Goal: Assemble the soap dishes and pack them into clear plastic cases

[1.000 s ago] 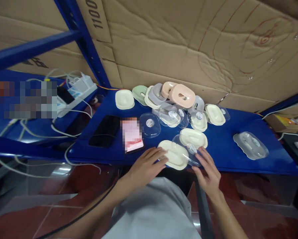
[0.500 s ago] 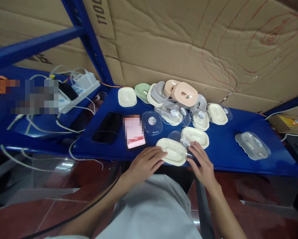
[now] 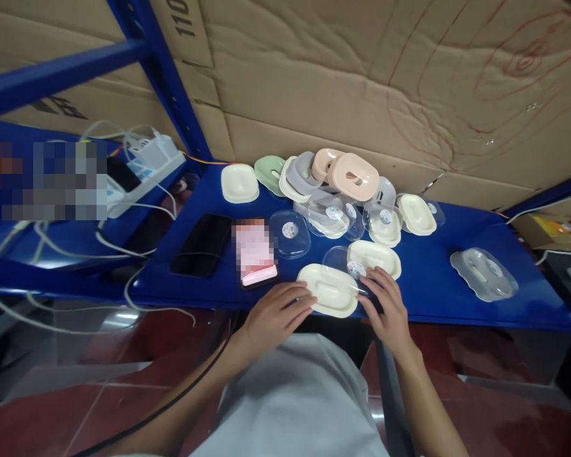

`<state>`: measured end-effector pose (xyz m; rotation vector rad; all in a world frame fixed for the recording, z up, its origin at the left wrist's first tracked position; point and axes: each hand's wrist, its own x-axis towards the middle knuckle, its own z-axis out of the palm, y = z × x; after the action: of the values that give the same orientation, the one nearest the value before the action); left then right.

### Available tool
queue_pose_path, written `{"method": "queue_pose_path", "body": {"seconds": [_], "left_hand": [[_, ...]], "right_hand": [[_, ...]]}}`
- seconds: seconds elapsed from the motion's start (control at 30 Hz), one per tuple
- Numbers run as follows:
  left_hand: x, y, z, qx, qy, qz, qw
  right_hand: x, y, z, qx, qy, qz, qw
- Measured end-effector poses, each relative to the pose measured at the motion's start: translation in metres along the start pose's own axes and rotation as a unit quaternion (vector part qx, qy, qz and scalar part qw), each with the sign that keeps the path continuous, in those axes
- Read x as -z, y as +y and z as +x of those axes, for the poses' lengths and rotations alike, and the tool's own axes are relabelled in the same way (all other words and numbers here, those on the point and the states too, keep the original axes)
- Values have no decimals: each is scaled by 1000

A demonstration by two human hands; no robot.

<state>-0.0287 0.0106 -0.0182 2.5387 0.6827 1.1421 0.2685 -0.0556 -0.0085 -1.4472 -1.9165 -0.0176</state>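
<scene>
A cream oval dish point(image 3: 330, 293) with a raised oval in its middle lies at the front edge of the blue table. My left hand point(image 3: 282, 311) has its fingers closed on the dish's left rim. At the right rim is my right hand point(image 3: 385, 304), thumb by the dish and fingers spread apart. Clear plastic glints between its thumb and fingers; what part it belongs to I cannot make out. Just behind, a second cream dish point(image 3: 378, 257) sits beside a clear lid point(image 3: 335, 257) with a round label.
Behind are piled cream, green, grey and peach dishes point(image 3: 356, 174) and clear lids point(image 3: 289, 235). A lit phone point(image 3: 256, 251) and a dark phone point(image 3: 202, 246) lie at left. Another clear lid point(image 3: 485, 273) is far right. Cables and a power strip point(image 3: 147, 168) lie left; cardboard point(image 3: 304, 76) stands behind.
My left fingers have drawn back a little from over the dish to its rim. My right hand has shifted slightly. The view has turned a little.
</scene>
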Motion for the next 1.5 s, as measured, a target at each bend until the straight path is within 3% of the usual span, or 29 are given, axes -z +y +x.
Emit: {"method": "queue_pose_path", "body": {"seconds": [0.2,0.47,0.7,0.93,1.13,1.3,1.5], "left_hand": [[4,3,3,24,-10,11,1000],[3,1,2,12,5,31,999],[4,1,0,-10,4,7,1000],[4,1,2,-21,4,23,999],[6,1,3,-21,1,12,1000],[5,1,3,-29,-2,31,999],[9,4,5,-37,-15,44,998]], "right_hand": [[6,-6,2,-17,6,13,1000],[8,-23,-5,52,5,26,998],[11,-10,-8,23,55,-13,998],[9,-11,-6,38,24,-1,999],[16,-4,-3,20,57,-14,998],[12,-9,1,29,40,-14,999],[30,11,0,8,83,-53,995]]}}
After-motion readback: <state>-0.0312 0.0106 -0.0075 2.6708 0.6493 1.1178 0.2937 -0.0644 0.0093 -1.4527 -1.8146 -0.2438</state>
